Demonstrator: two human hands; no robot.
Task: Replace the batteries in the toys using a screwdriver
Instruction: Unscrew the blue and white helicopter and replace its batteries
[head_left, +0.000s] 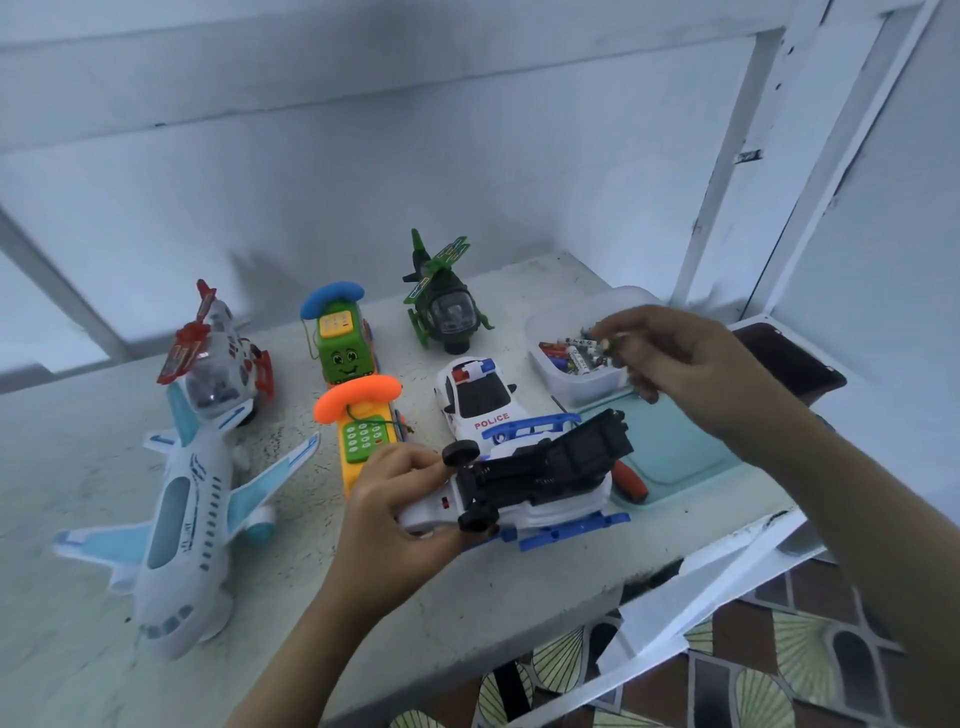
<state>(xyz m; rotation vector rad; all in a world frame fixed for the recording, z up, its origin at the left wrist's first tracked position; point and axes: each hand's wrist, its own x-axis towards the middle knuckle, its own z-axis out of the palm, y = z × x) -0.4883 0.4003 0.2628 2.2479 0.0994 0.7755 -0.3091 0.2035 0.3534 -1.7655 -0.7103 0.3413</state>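
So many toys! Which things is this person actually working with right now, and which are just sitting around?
In use: left hand gripping the upturned white-and-blue toy; right hand pinching a small item over the battery tub; screwdriver lying beside the toy.

Lying about: airplane; red-and-white helicopter; green phone; orange phone; green helicopter; police car.
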